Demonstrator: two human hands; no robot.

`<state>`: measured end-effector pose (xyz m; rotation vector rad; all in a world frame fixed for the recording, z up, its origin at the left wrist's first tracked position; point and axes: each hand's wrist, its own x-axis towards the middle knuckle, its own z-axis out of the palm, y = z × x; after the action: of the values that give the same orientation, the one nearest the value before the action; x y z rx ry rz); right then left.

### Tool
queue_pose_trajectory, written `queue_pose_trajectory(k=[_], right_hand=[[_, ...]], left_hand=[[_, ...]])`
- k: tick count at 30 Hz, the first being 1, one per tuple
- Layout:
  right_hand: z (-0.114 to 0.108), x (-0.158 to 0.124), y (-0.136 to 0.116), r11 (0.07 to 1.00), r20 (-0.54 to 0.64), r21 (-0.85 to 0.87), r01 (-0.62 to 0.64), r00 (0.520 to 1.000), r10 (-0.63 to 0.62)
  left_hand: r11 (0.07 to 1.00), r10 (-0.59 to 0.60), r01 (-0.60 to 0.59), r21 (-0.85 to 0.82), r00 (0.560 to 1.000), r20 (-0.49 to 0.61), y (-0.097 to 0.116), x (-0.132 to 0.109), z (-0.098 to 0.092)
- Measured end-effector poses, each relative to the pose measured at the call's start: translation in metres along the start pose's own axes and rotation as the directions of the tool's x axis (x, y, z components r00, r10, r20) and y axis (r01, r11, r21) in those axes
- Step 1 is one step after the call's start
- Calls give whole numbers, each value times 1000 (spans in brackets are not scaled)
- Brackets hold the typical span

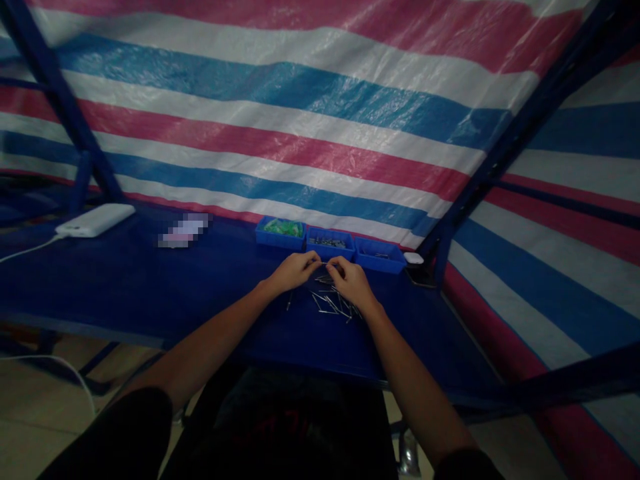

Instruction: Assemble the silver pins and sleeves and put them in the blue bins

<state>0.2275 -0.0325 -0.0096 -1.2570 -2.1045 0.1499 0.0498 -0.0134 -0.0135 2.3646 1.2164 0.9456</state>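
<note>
My left hand (294, 270) and my right hand (350, 280) meet over the blue table (150, 287), fingers pinched together around a small thin metal piece between them. Its exact shape is too small to make out. Just below and between the hands lies a loose scatter of several thin metal pins (333, 303) on the table top. Behind the hands stand three small blue trays: one with green parts (281, 233), one with dark small parts (330, 243), one nearly bare (380, 255).
A white power bank (96, 220) with a cable lies at the far left of the table. A blurred card (184, 230) sits mid-left. A small white object (414, 258) rests by the blue frame post at right. A striped tarp hangs behind.
</note>
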Motion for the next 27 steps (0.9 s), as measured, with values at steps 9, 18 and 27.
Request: queue_pose_trajectory(k=[9, 18, 27], right_hand=[[-14, 14, 18, 966, -373, -146, -214, 916, 147], [-17, -9, 51, 769, -502, -61, -636, 685, 527], [-4, -7, 48, 901, -453, 22, -433, 799, 395]], left_hand=[[990, -109, 113, 86, 993, -49, -1, 1, 13], [950, -155, 152, 274, 988, -11, 0, -3, 11], [932, -163, 132, 338, 984, 66, -9, -6, 16]])
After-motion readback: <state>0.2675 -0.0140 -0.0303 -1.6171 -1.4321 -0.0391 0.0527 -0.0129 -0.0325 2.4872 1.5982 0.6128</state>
